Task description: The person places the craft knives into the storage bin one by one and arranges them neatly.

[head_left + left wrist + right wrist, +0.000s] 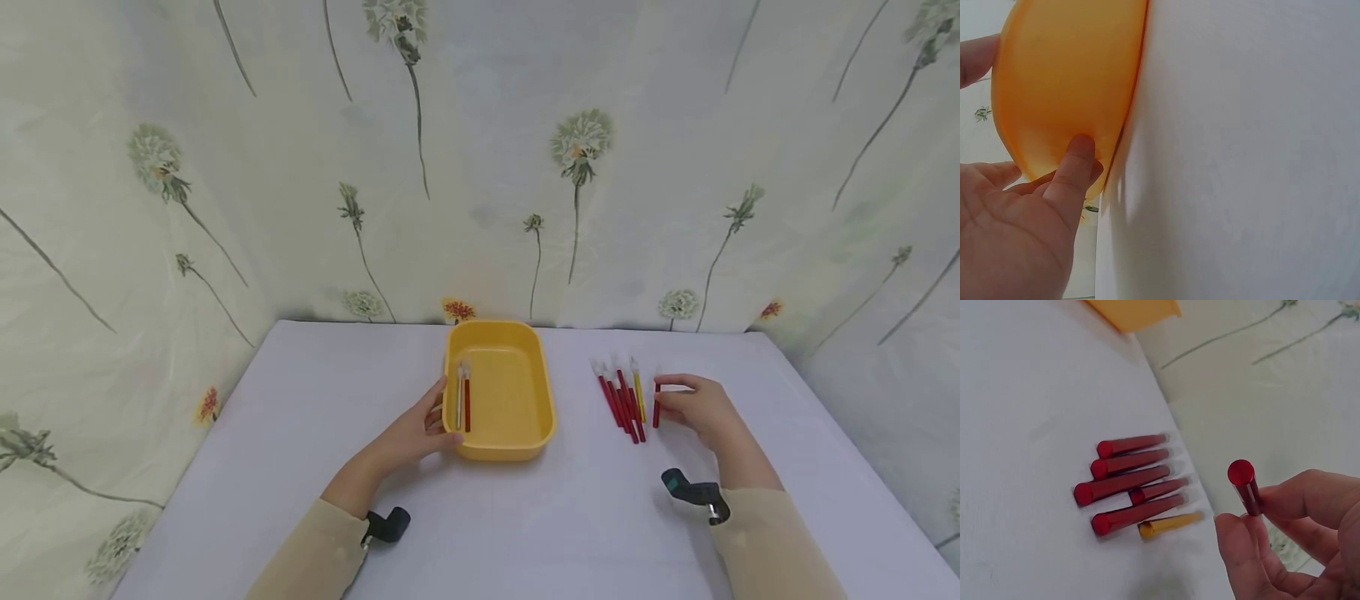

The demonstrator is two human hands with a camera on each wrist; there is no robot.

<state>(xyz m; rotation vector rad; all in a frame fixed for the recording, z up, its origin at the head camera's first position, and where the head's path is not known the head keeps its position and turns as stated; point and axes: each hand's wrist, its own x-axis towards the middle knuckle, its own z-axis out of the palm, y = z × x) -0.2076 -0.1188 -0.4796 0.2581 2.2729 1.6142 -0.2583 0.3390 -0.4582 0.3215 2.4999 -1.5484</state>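
Note:
A yellow plastic tray [513,400] sits on the table's middle. My left hand [412,432] holds it by the left side, its thumb at the near corner and its fingers against the outer wall [1054,94]. Inside the tray lie a pale-handled paintbrush [460,404] and a red paintbrush [467,408], side by side. My right hand [697,408] pinches another red paintbrush [1244,484] between thumb and fingers, just right of the pile. That pile holds several red paintbrushes [611,404] and a yellow one [639,396], pale tips pointing away.
A white cloth [525,525] covers the table. Behind it hangs a backdrop [480,167] printed with dandelions, meeting the table's far edge close behind the tray. Black wrist cameras [388,525] stick out from both sleeves.

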